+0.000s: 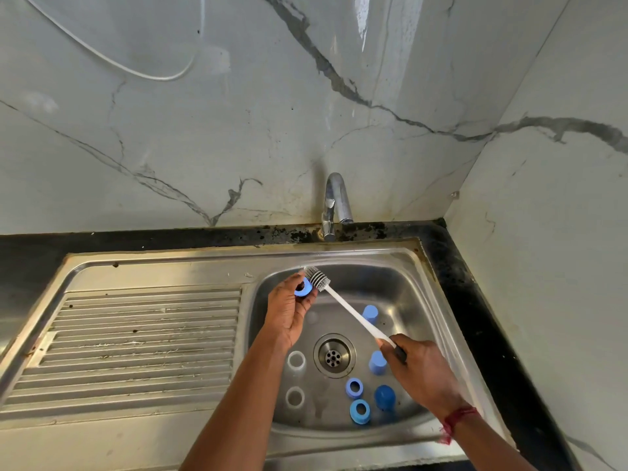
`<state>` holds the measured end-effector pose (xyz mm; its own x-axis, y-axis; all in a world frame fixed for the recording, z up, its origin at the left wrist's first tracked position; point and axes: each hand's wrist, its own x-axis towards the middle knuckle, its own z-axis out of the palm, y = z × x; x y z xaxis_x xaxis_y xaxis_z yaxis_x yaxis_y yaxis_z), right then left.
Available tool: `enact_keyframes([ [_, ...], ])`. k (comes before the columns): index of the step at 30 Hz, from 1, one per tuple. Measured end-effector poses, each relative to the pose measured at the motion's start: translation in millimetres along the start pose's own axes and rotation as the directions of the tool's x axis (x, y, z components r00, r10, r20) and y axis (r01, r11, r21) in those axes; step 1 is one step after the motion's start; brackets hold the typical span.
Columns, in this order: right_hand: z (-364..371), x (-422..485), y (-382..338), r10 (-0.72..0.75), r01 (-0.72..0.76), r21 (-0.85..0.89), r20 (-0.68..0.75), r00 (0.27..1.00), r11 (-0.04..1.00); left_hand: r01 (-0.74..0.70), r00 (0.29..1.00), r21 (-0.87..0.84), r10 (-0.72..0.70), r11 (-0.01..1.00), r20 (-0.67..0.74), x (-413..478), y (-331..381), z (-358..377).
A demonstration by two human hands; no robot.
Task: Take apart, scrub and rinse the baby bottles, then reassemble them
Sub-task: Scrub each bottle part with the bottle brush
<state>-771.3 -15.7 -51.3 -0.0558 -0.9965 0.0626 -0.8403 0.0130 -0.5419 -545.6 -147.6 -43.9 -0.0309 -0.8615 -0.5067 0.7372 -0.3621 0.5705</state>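
Left hand (287,317) pinches the blue ring (303,287) in its fingers over the sink (407,277), upper middle of frame. Right hand's (419,372) fingers wrap the brush (346,307) handle. He'd probably do best turning the ring so the bristles reach the threads (tap (334,202) looks off). Loose caps (377,362) crowd the drain (334,355), lower centre.

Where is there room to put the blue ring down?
The ribbed steel draining board, left of the steel sink basin, is bare. Inside, the far end below the chrome tap is free. Around the round drain it is crowded with blue caps and rings.
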Motion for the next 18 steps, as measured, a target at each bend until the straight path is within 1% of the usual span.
enact_keyframes([
  [3, 6.7, -0.4, 1.4, -0.035, 0.031, -0.055, -0.067, 0.997, 0.998, 0.058, 0.998, -0.173, -0.057, 0.983, 0.014, -5.9, 0.3, 2.3],
  [5, 8.6, -0.2, 1.5, -0.025, 0.02, -0.064, -0.084, 0.996, 0.998, 0.076, 0.997, -0.222, -0.08, 0.972, -0.01, -5.4, 0.8, 3.7],
  [9, 8.7, -1.0, 1.0, -0.019, 0.012, -0.073, -0.094, 0.995, 0.997, 0.106, 0.994, -0.189, -0.111, 0.976, -0.013, -5.3, 3.4, 8.4],
  [14, 6.3, 0.1, -2.4, -0.013, 0.007, -0.053, -0.102, 0.995, 0.999, 0.071, 0.997, -0.173, -0.075, 0.982, -0.015, -0.1, 6.6, 9.9],
  [18, 7.9, 2.1, -3.9, -0.018, 0.011, -0.069, -0.102, 0.995, 0.998, 0.069, 0.997, -0.123, -0.063, 0.99, 0.049, -0.8, 3.2, 12.7],
])
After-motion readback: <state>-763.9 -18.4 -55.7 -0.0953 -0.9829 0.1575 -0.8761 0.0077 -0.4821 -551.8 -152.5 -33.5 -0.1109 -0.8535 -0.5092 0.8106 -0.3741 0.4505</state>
